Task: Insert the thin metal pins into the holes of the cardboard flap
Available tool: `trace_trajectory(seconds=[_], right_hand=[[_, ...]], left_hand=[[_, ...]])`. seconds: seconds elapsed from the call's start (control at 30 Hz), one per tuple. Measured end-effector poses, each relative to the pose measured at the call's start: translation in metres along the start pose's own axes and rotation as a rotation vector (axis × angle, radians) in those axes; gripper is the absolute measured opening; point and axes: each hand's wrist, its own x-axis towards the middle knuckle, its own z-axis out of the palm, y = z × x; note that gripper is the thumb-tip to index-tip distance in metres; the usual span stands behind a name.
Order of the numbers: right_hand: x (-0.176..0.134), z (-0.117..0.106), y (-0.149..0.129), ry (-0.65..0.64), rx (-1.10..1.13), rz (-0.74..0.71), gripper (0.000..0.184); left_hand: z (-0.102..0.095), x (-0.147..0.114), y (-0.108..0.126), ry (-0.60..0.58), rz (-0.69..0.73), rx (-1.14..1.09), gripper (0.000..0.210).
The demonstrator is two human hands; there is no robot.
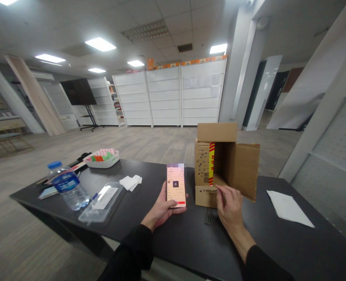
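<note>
A smartphone with a bright screen is gripped in my left hand, the thumb lying over its lower screen. A cardboard box stands open towards me, flaps spread, with a red and yellow tape strip down its front and many small holes on the left flap. At the lower flap, which has a row of holes, my right hand has its thumb and finger pinched together; whatever is between them is too small to make out. Several thin dark metal rods, like nails, lie on the table just below the box.
The dark table carries a water bottle, a clear plastic case, crumpled white paper and a white basket of colourful packets on the left. White folded paper lies at right. White shelving stands behind.
</note>
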Motion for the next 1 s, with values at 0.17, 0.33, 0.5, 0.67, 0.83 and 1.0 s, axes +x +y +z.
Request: trace_trajectory(seconds=[0.17,0.33,0.5,0.67,0.83,1.0], right_hand=[[-0.0006,0.0003,0.0011,0.008,0.021,0.024,0.019],[-0.0005,0.0003,0.0014,0.004,0.033,0.034,0.017],[0.001,-0.0001,0.0014,0.02,0.042,-0.001,0.013],[0.001,-0.0001,0.0017,0.021,0.041,-0.003,0.012],[0.0,0.0006,0.0027,0.02,0.044,-0.003,0.01],[0.0013,0.0,0.0017,0.036,0.048,-0.011,0.008]], left_hand=[[-0.0027,0.0009,-0.0024,-0.015,0.005,0.004,0.098],[-0.0028,0.0012,-0.0023,-0.013,0.003,0.009,0.099],[-0.0003,0.0006,0.0001,-0.013,0.005,-0.004,0.099],[0.0045,-0.0013,0.0039,0.018,-0.017,0.027,0.099],[0.0039,-0.0006,0.0036,0.006,-0.028,0.037,0.098],[0.0038,-0.0002,0.0023,0.015,-0.01,0.02,0.099]])
